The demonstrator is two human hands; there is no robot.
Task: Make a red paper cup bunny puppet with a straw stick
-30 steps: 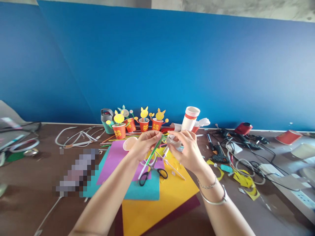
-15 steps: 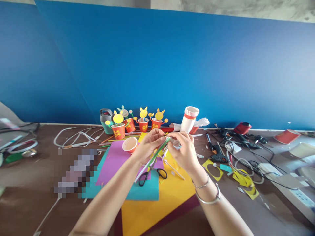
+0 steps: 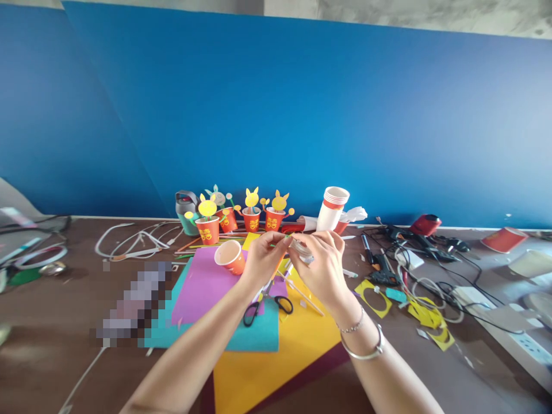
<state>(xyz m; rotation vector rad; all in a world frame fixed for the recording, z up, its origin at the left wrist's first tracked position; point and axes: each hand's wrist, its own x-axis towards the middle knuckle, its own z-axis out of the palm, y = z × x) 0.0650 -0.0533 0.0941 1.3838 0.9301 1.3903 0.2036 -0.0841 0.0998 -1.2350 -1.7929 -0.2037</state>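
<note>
My left hand point(image 3: 265, 259) is closed in a pinch at the middle of the table, on a thin green stick point(image 3: 289, 236) of which little more than the tip shows. Fingertip to fingertip with it, my right hand point(image 3: 321, 261) curls round a roll of clear tape point(image 3: 303, 251). Below both hands lie black-handled scissors point(image 3: 283, 305), partly covered by my left hand. A red paper cup point(image 3: 235, 265) tilts just left of my left hand. Under these are purple point(image 3: 200, 287), teal point(image 3: 254, 336) and yellow point(image 3: 250, 374) sheets.
Behind stand several red cups with yellow animal heads point(image 3: 207, 230), a grey bottle point(image 3: 186, 213) and a stack of white cups point(image 3: 332, 210). At right are a glue gun point(image 3: 383, 271), yellow paper scraps point(image 3: 425, 313), tangled cables and a power strip point(image 3: 513, 333).
The green stick, which stretched down towards the scissors, is now mostly out of sight behind my left hand. My right hand has turned, and the tape roll shows more plainly.
</note>
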